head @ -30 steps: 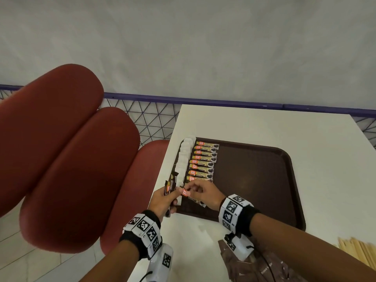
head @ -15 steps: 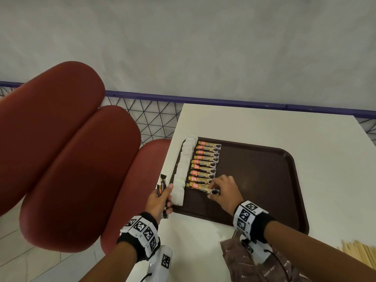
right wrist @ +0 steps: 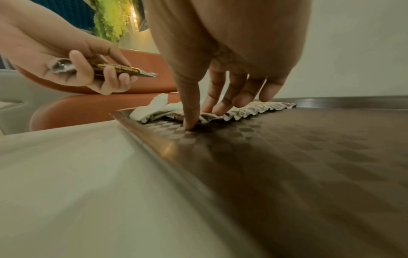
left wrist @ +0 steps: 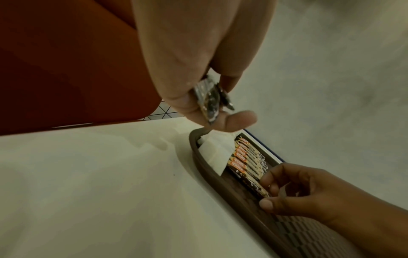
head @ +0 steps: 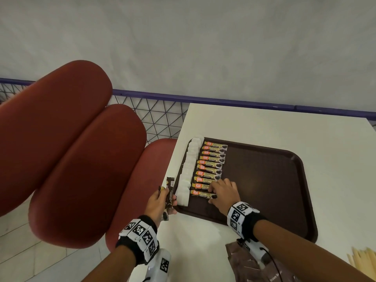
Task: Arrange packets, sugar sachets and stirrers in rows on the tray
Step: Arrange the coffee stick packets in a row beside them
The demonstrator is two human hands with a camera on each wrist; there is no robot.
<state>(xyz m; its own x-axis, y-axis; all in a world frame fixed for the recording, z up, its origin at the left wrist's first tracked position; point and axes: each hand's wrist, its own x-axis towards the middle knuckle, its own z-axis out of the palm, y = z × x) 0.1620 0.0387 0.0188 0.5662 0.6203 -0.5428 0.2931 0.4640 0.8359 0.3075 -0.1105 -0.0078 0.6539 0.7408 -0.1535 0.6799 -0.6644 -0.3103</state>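
A dark brown tray (head: 284, 180) lies on the white table. Along its left side runs a column of white sugar sachets (head: 188, 169), and beside it a row of coffee packets (head: 211, 165). My right hand (head: 220, 193) rests its straight fingers on the nearest packet (head: 200, 193) at the row's near end, with the thumb tip down on the tray (right wrist: 287, 148). My left hand (head: 162, 200) hovers just off the tray's left rim and grips a few dark packets (head: 169, 190), also seen as held packets (right wrist: 128, 70) in the right wrist view.
Wooden stirrers (head: 364, 259) lie at the table's near right corner. A brown paper bag (head: 254, 265) sits under my right forearm. Red padded seats (head: 81, 169) stand left of the table. The tray's middle and right hold nothing.
My right hand took a packet from the left hand's bundle, carried it right and laid it at the row's near end, where it now presses it. The left hand drew back slightly.
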